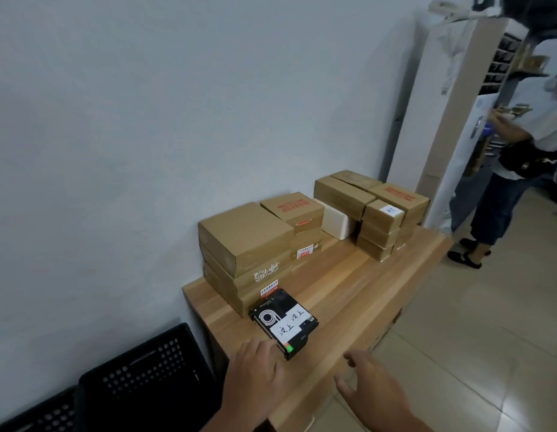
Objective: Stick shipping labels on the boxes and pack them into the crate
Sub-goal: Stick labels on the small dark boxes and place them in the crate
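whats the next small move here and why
Probably grip the black box with both hands and lift it toward the crate on the left. It already carries two white labels, the left hand lies open beside its near corner, and the right hand is open close by.

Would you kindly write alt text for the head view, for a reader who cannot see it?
A left hand and right hand reach, open, toward a black box with two white labels on a wooden table. Behind it cardboard boxes are stacked; a black crate sits left of the table.
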Demonstrator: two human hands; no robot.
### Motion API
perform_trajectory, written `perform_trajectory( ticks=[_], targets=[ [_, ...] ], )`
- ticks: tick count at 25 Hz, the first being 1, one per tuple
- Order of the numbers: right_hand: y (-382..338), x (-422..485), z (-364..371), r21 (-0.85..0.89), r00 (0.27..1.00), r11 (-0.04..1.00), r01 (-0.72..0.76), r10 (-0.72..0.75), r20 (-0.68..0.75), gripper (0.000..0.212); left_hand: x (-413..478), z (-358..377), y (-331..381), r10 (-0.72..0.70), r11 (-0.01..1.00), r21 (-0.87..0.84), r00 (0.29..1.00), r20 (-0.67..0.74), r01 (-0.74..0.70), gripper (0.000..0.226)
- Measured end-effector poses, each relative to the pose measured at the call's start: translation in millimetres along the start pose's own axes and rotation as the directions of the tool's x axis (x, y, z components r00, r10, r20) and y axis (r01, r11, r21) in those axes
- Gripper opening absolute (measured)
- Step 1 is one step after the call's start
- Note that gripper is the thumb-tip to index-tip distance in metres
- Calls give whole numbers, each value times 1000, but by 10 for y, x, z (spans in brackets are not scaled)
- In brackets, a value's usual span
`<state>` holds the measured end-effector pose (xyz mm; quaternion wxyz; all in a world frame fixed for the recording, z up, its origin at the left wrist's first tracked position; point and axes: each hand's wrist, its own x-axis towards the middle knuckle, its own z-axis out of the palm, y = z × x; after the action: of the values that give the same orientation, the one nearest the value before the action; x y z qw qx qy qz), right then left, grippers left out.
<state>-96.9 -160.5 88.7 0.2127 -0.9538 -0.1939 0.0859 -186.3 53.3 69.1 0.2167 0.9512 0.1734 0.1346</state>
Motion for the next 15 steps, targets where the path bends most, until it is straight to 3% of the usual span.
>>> perform_trajectory(
  ticks=[10,15],
  targets=[
    [424,1825,79,64,979,994,84,-94,183,45,1082,677,-25,-192,981,20,981,-26,193,45],
    [661,2575,136,112,927,988,110,-142,348,43,1482,918,236,-421,905,42,906,-42,423,43]
  ],
)
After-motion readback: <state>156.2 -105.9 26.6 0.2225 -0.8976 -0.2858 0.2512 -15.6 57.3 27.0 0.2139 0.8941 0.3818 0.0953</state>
